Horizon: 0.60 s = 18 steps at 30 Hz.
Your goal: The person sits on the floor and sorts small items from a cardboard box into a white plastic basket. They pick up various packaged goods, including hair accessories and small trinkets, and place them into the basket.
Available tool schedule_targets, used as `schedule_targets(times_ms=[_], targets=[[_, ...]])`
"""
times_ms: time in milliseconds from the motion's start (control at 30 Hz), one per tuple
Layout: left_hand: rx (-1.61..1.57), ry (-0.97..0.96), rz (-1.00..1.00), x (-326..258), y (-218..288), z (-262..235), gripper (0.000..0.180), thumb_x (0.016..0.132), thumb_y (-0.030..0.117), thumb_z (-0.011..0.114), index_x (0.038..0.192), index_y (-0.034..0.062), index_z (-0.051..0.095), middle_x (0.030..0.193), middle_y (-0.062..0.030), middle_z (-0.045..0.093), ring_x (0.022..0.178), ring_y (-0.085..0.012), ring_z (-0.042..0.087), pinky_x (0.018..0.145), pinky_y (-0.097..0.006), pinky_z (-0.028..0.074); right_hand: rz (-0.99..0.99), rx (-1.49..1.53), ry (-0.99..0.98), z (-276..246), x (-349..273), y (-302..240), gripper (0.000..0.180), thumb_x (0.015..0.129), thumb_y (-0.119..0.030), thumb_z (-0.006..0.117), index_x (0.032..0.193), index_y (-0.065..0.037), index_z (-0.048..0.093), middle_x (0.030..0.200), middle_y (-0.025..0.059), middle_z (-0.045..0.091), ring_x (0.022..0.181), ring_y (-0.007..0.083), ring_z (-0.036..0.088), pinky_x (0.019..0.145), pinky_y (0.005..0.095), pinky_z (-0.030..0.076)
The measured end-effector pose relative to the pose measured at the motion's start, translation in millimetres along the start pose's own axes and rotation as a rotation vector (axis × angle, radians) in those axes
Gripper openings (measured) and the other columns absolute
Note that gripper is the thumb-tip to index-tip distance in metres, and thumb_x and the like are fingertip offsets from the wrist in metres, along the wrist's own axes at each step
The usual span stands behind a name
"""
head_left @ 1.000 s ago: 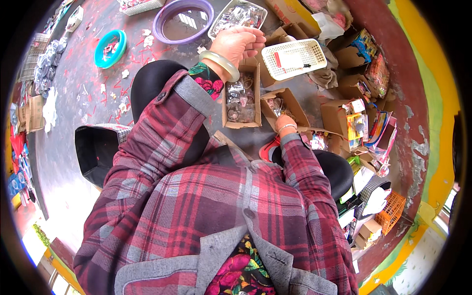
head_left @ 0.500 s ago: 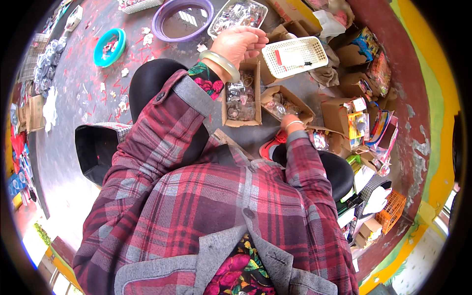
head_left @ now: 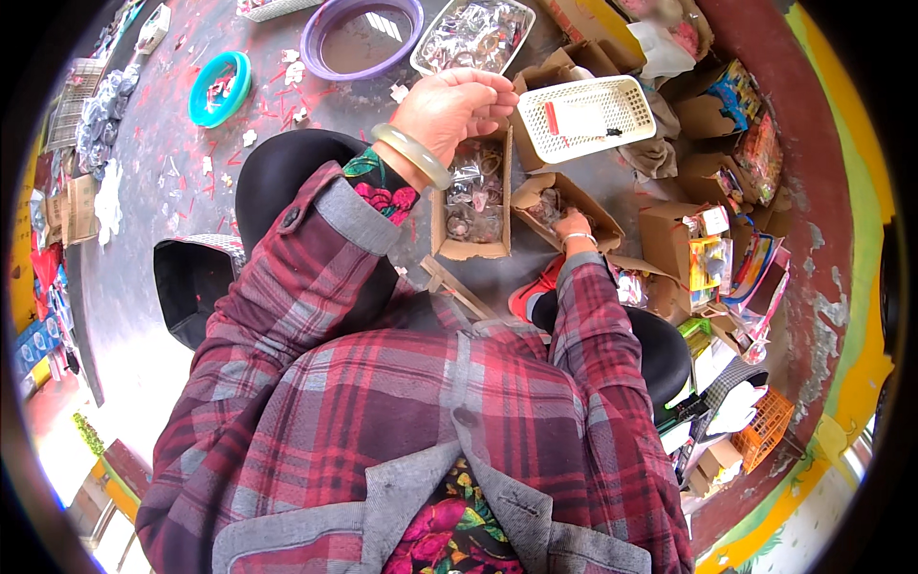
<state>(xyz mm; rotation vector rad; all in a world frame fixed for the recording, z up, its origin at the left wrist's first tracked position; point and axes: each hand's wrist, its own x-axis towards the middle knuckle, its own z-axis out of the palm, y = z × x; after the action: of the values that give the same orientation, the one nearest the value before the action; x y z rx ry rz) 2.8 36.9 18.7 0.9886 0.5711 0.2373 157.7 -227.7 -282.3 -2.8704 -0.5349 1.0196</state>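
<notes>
The left grip (head_left: 464, 110) is held above the far end of the long box (head_left: 473, 252), its fingers curled in toward the thumb; the gap between the tips is narrow, and whether anything small is pinched there cannot be told. A pale bangle (head_left: 411, 155) is worn on that wrist. The right grip (head_left: 572, 224) is set down into the small box (head_left: 591, 206), with the fingers bent at the clear bags (head_left: 548, 208) inside; how far it is closed, and whether a bag is grasped, cannot be told from above. The small box is placed just to the right of the long box, in which more clear packs (head_left: 475, 196) are laid. Beyond the small box a white basket (head_left: 626, 100) is seen, with a red piece (head_left: 551, 119) and a white card (head_left: 580, 119) in it. A tray (head_left: 523, 38) is filled with further packs past the left grip. Colourful print is carried by the packets (head_left: 706, 260) in a carton (head_left: 662, 251) at the right, but the lettering is too small to be read.
</notes>
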Motion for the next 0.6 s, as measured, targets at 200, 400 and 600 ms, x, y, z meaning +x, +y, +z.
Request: schedule_targets(times_ms=[200,400,600], targets=[[-0.022,-0.026,-0.011,5,-2,-3,0.023,0.083,0.01,0.047,0.102,0.0008,0.055,0.1,-0.0103,0.06,0.092,-0.0177,0.057,0.077,-0.026,0.042,-0.152,-0.098,-0.113,-7,13,-4,0.046,0.063,-0.024,0.061,0.104,-0.005,0.058,0.106,0.0184,0.056,0.1,0.0311,0.053,0.087,0.0355,0.042],[-0.018,-0.008,-0.026,4,-4,-3,0.023,0.084,0.01,0.047,0.103,0.0004,0.054,0.1,-0.0104,0.059,0.092,-0.0174,0.057,0.077,-0.026,0.043,-0.183,-0.253,-0.11,1,16,-11,0.029,0.071,-0.02,0.052,0.091,-0.004,0.064,0.101,0.0179,0.058,0.096,0.0316,0.055,0.085,0.0371,0.043],[-0.021,-0.027,-0.009,1,-1,3,0.023,0.084,0.011,0.048,0.103,0.0007,0.055,0.098,-0.0102,0.06,0.09,-0.0168,0.057,0.076,-0.026,0.043,-0.264,-0.241,-0.097,-11,19,3,0.029,0.074,-0.02,0.047,0.087,-0.003,0.065,0.098,0.019,0.058,0.095,0.0332,0.055,0.083,0.0377,0.043]])
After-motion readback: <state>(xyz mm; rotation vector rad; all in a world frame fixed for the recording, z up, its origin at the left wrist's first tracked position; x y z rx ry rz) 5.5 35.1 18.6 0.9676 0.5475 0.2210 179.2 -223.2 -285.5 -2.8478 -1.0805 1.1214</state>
